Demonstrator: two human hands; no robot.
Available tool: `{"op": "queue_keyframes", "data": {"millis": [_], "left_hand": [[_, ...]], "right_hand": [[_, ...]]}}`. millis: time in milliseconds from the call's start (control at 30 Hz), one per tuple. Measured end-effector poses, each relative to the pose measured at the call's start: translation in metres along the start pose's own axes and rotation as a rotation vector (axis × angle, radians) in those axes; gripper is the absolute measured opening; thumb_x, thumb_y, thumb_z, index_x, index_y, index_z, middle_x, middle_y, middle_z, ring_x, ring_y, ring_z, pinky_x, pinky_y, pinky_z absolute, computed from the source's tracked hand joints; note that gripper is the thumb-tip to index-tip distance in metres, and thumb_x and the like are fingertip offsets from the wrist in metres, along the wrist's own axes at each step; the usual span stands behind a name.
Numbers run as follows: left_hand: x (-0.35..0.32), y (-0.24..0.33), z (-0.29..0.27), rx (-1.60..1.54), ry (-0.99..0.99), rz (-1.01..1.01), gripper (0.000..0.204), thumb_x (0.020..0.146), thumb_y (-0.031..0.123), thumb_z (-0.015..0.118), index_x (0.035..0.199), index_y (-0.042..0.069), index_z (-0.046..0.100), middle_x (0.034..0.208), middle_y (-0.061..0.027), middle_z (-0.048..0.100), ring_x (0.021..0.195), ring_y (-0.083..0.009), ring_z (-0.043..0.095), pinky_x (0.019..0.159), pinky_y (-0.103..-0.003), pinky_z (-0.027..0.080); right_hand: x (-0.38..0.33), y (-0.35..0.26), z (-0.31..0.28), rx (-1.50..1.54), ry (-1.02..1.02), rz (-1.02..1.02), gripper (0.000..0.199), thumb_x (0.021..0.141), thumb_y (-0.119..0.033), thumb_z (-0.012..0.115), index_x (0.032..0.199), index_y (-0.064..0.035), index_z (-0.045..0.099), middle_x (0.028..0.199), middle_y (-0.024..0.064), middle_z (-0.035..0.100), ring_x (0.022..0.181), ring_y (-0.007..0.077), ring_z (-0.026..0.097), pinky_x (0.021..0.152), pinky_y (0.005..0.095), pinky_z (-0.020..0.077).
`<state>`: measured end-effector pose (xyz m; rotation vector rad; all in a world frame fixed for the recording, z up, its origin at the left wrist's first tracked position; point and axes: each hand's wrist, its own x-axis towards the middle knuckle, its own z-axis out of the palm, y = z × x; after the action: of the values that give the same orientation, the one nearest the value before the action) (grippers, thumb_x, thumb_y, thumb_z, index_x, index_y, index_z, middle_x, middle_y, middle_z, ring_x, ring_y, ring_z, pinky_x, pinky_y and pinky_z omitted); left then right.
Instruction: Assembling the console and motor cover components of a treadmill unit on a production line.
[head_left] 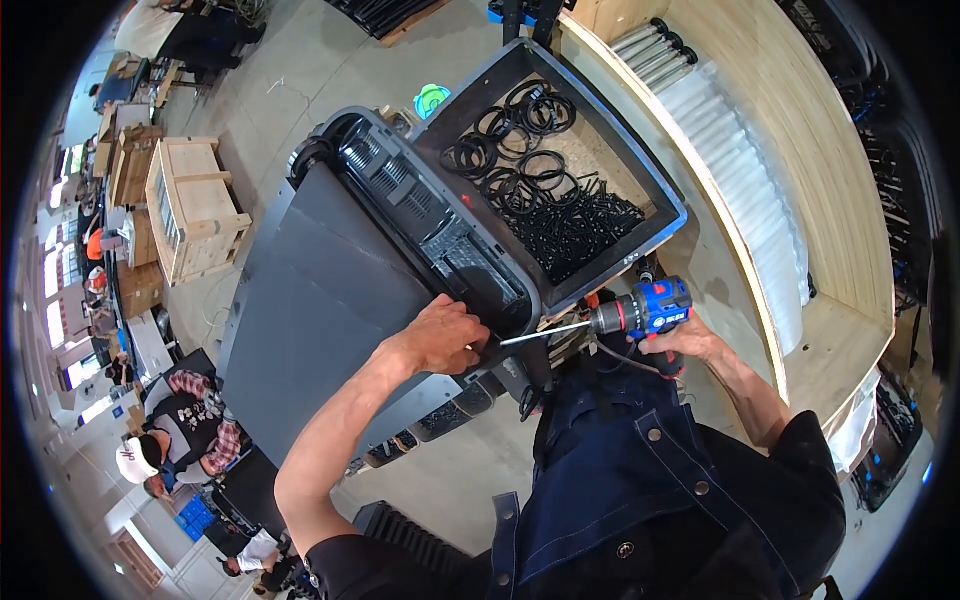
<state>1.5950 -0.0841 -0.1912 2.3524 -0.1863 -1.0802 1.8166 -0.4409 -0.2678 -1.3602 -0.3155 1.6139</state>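
Note:
My right hand (pixel 680 338) grips a blue and red cordless drill (pixel 645 308) by its handle. A long thin silver bit (pixel 545 334) points left from its chuck, and its tip is close to my left fingers. My left hand (pixel 440 337) rests at the near edge of a large dark machine (pixel 330 285) with a wide, flat black surface, which looks like a treadmill. Its fingers are curled in at the edge; whatever they may hold is hidden. Beside the hand, a long black frame (pixel 440 215) surrounds an open bay with metal parts.
A black bin (pixel 660 230) beyond the drill holds many black screws (pixel 575 230) and black rings (pixel 545 168). On the right, a wooden crate (pixel 850 200) contains wrapped tubes (pixel 725 160). A wooden frame box (pixel 195 205) stands at left; a person in plaid sleeves (pixel 225 445) is nearby.

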Motion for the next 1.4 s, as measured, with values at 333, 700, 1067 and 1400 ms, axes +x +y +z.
{"op": "queue_keyframes", "data": {"millis": [333, 700, 1067, 1400], "left_hand": [[0.001, 0.002, -0.002, 0.028, -0.048, -0.015, 0.022, 0.084, 0.027, 0.072, 0.099, 0.011, 0.070, 0.097, -0.0047, 0.065, 0.102, -0.0248, 0.056, 0.096, -0.039, 0.037], [0.001, 0.001, -0.003, 0.043, -0.043, 0.006, 0.019, 0.081, 0.027, 0.073, 0.092, 0.011, 0.070, 0.094, -0.0046, 0.065, 0.100, -0.0245, 0.057, 0.095, -0.040, 0.037], [-0.005, 0.005, -0.016, -0.165, -0.010, -0.003, 0.043, 0.073, 0.009, 0.076, 0.112, 0.009, 0.061, 0.094, -0.0089, 0.068, 0.102, -0.0293, 0.059, 0.101, -0.040, 0.038], [-0.073, 0.037, -0.035, -0.692, 0.927, -0.429, 0.047, 0.082, 0.020, 0.077, 0.122, 0.002, 0.063, 0.121, -0.0144, 0.067, 0.118, -0.0284, 0.060, 0.103, -0.038, 0.045]], "right_hand": [[0.009, -0.011, 0.002, 0.010, 0.015, 0.036, 0.058, 0.071, 0.002, 0.084, 0.123, -0.0088, 0.062, 0.099, 0.0029, 0.073, 0.092, 0.0135, 0.068, 0.087, 0.0307, 0.0549], [0.024, -0.073, 0.002, -0.187, 0.034, 0.131, 0.036, 0.067, -0.005, 0.079, 0.099, -0.0066, 0.064, 0.082, 0.0017, 0.065, 0.067, 0.0118, 0.061, 0.062, 0.0289, 0.0528], [0.039, -0.103, 0.007, -0.033, -0.042, 0.185, 0.045, 0.066, 0.000, 0.077, 0.108, -0.0066, 0.064, 0.083, 0.0005, 0.063, 0.073, 0.0111, 0.060, 0.062, 0.0283, 0.0518], [0.071, -0.104, -0.002, -0.215, -0.207, 0.183, 0.024, 0.065, -0.003, 0.074, 0.088, -0.0040, 0.068, 0.075, 0.0028, 0.065, 0.067, 0.0122, 0.061, 0.062, 0.0283, 0.0504]]}}
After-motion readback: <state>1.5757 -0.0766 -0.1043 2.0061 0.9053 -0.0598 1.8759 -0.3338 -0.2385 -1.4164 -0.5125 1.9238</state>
